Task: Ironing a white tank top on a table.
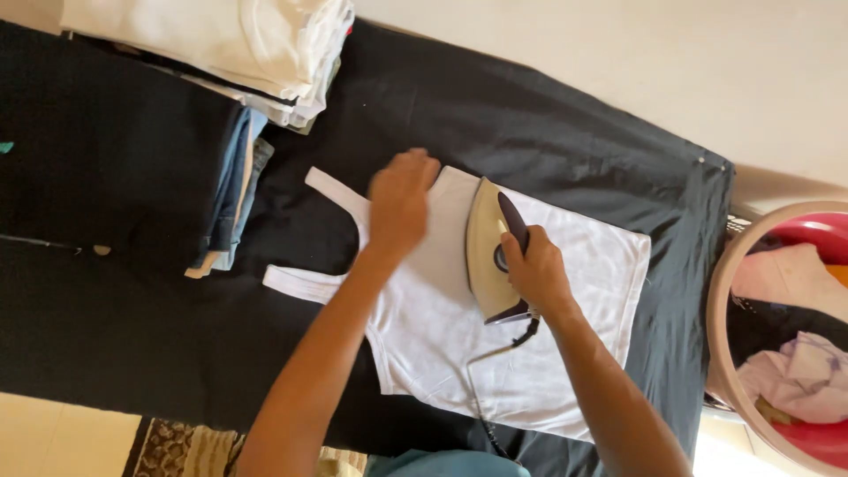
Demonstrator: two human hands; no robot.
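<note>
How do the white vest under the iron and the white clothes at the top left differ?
The white vest lies spread out flat in a single layer on the black cloth; the white clothes are folded and stacked in a pile. The vest is being worked on, with the iron held by the right hand and the left hand pressing near its straps; the pile is untouched. Both are white and rest on the same black cloth.

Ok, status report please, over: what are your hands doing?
Right hand grips iron. Left hand flat on white vest. Folded stack nearby, not blocking.
</note>
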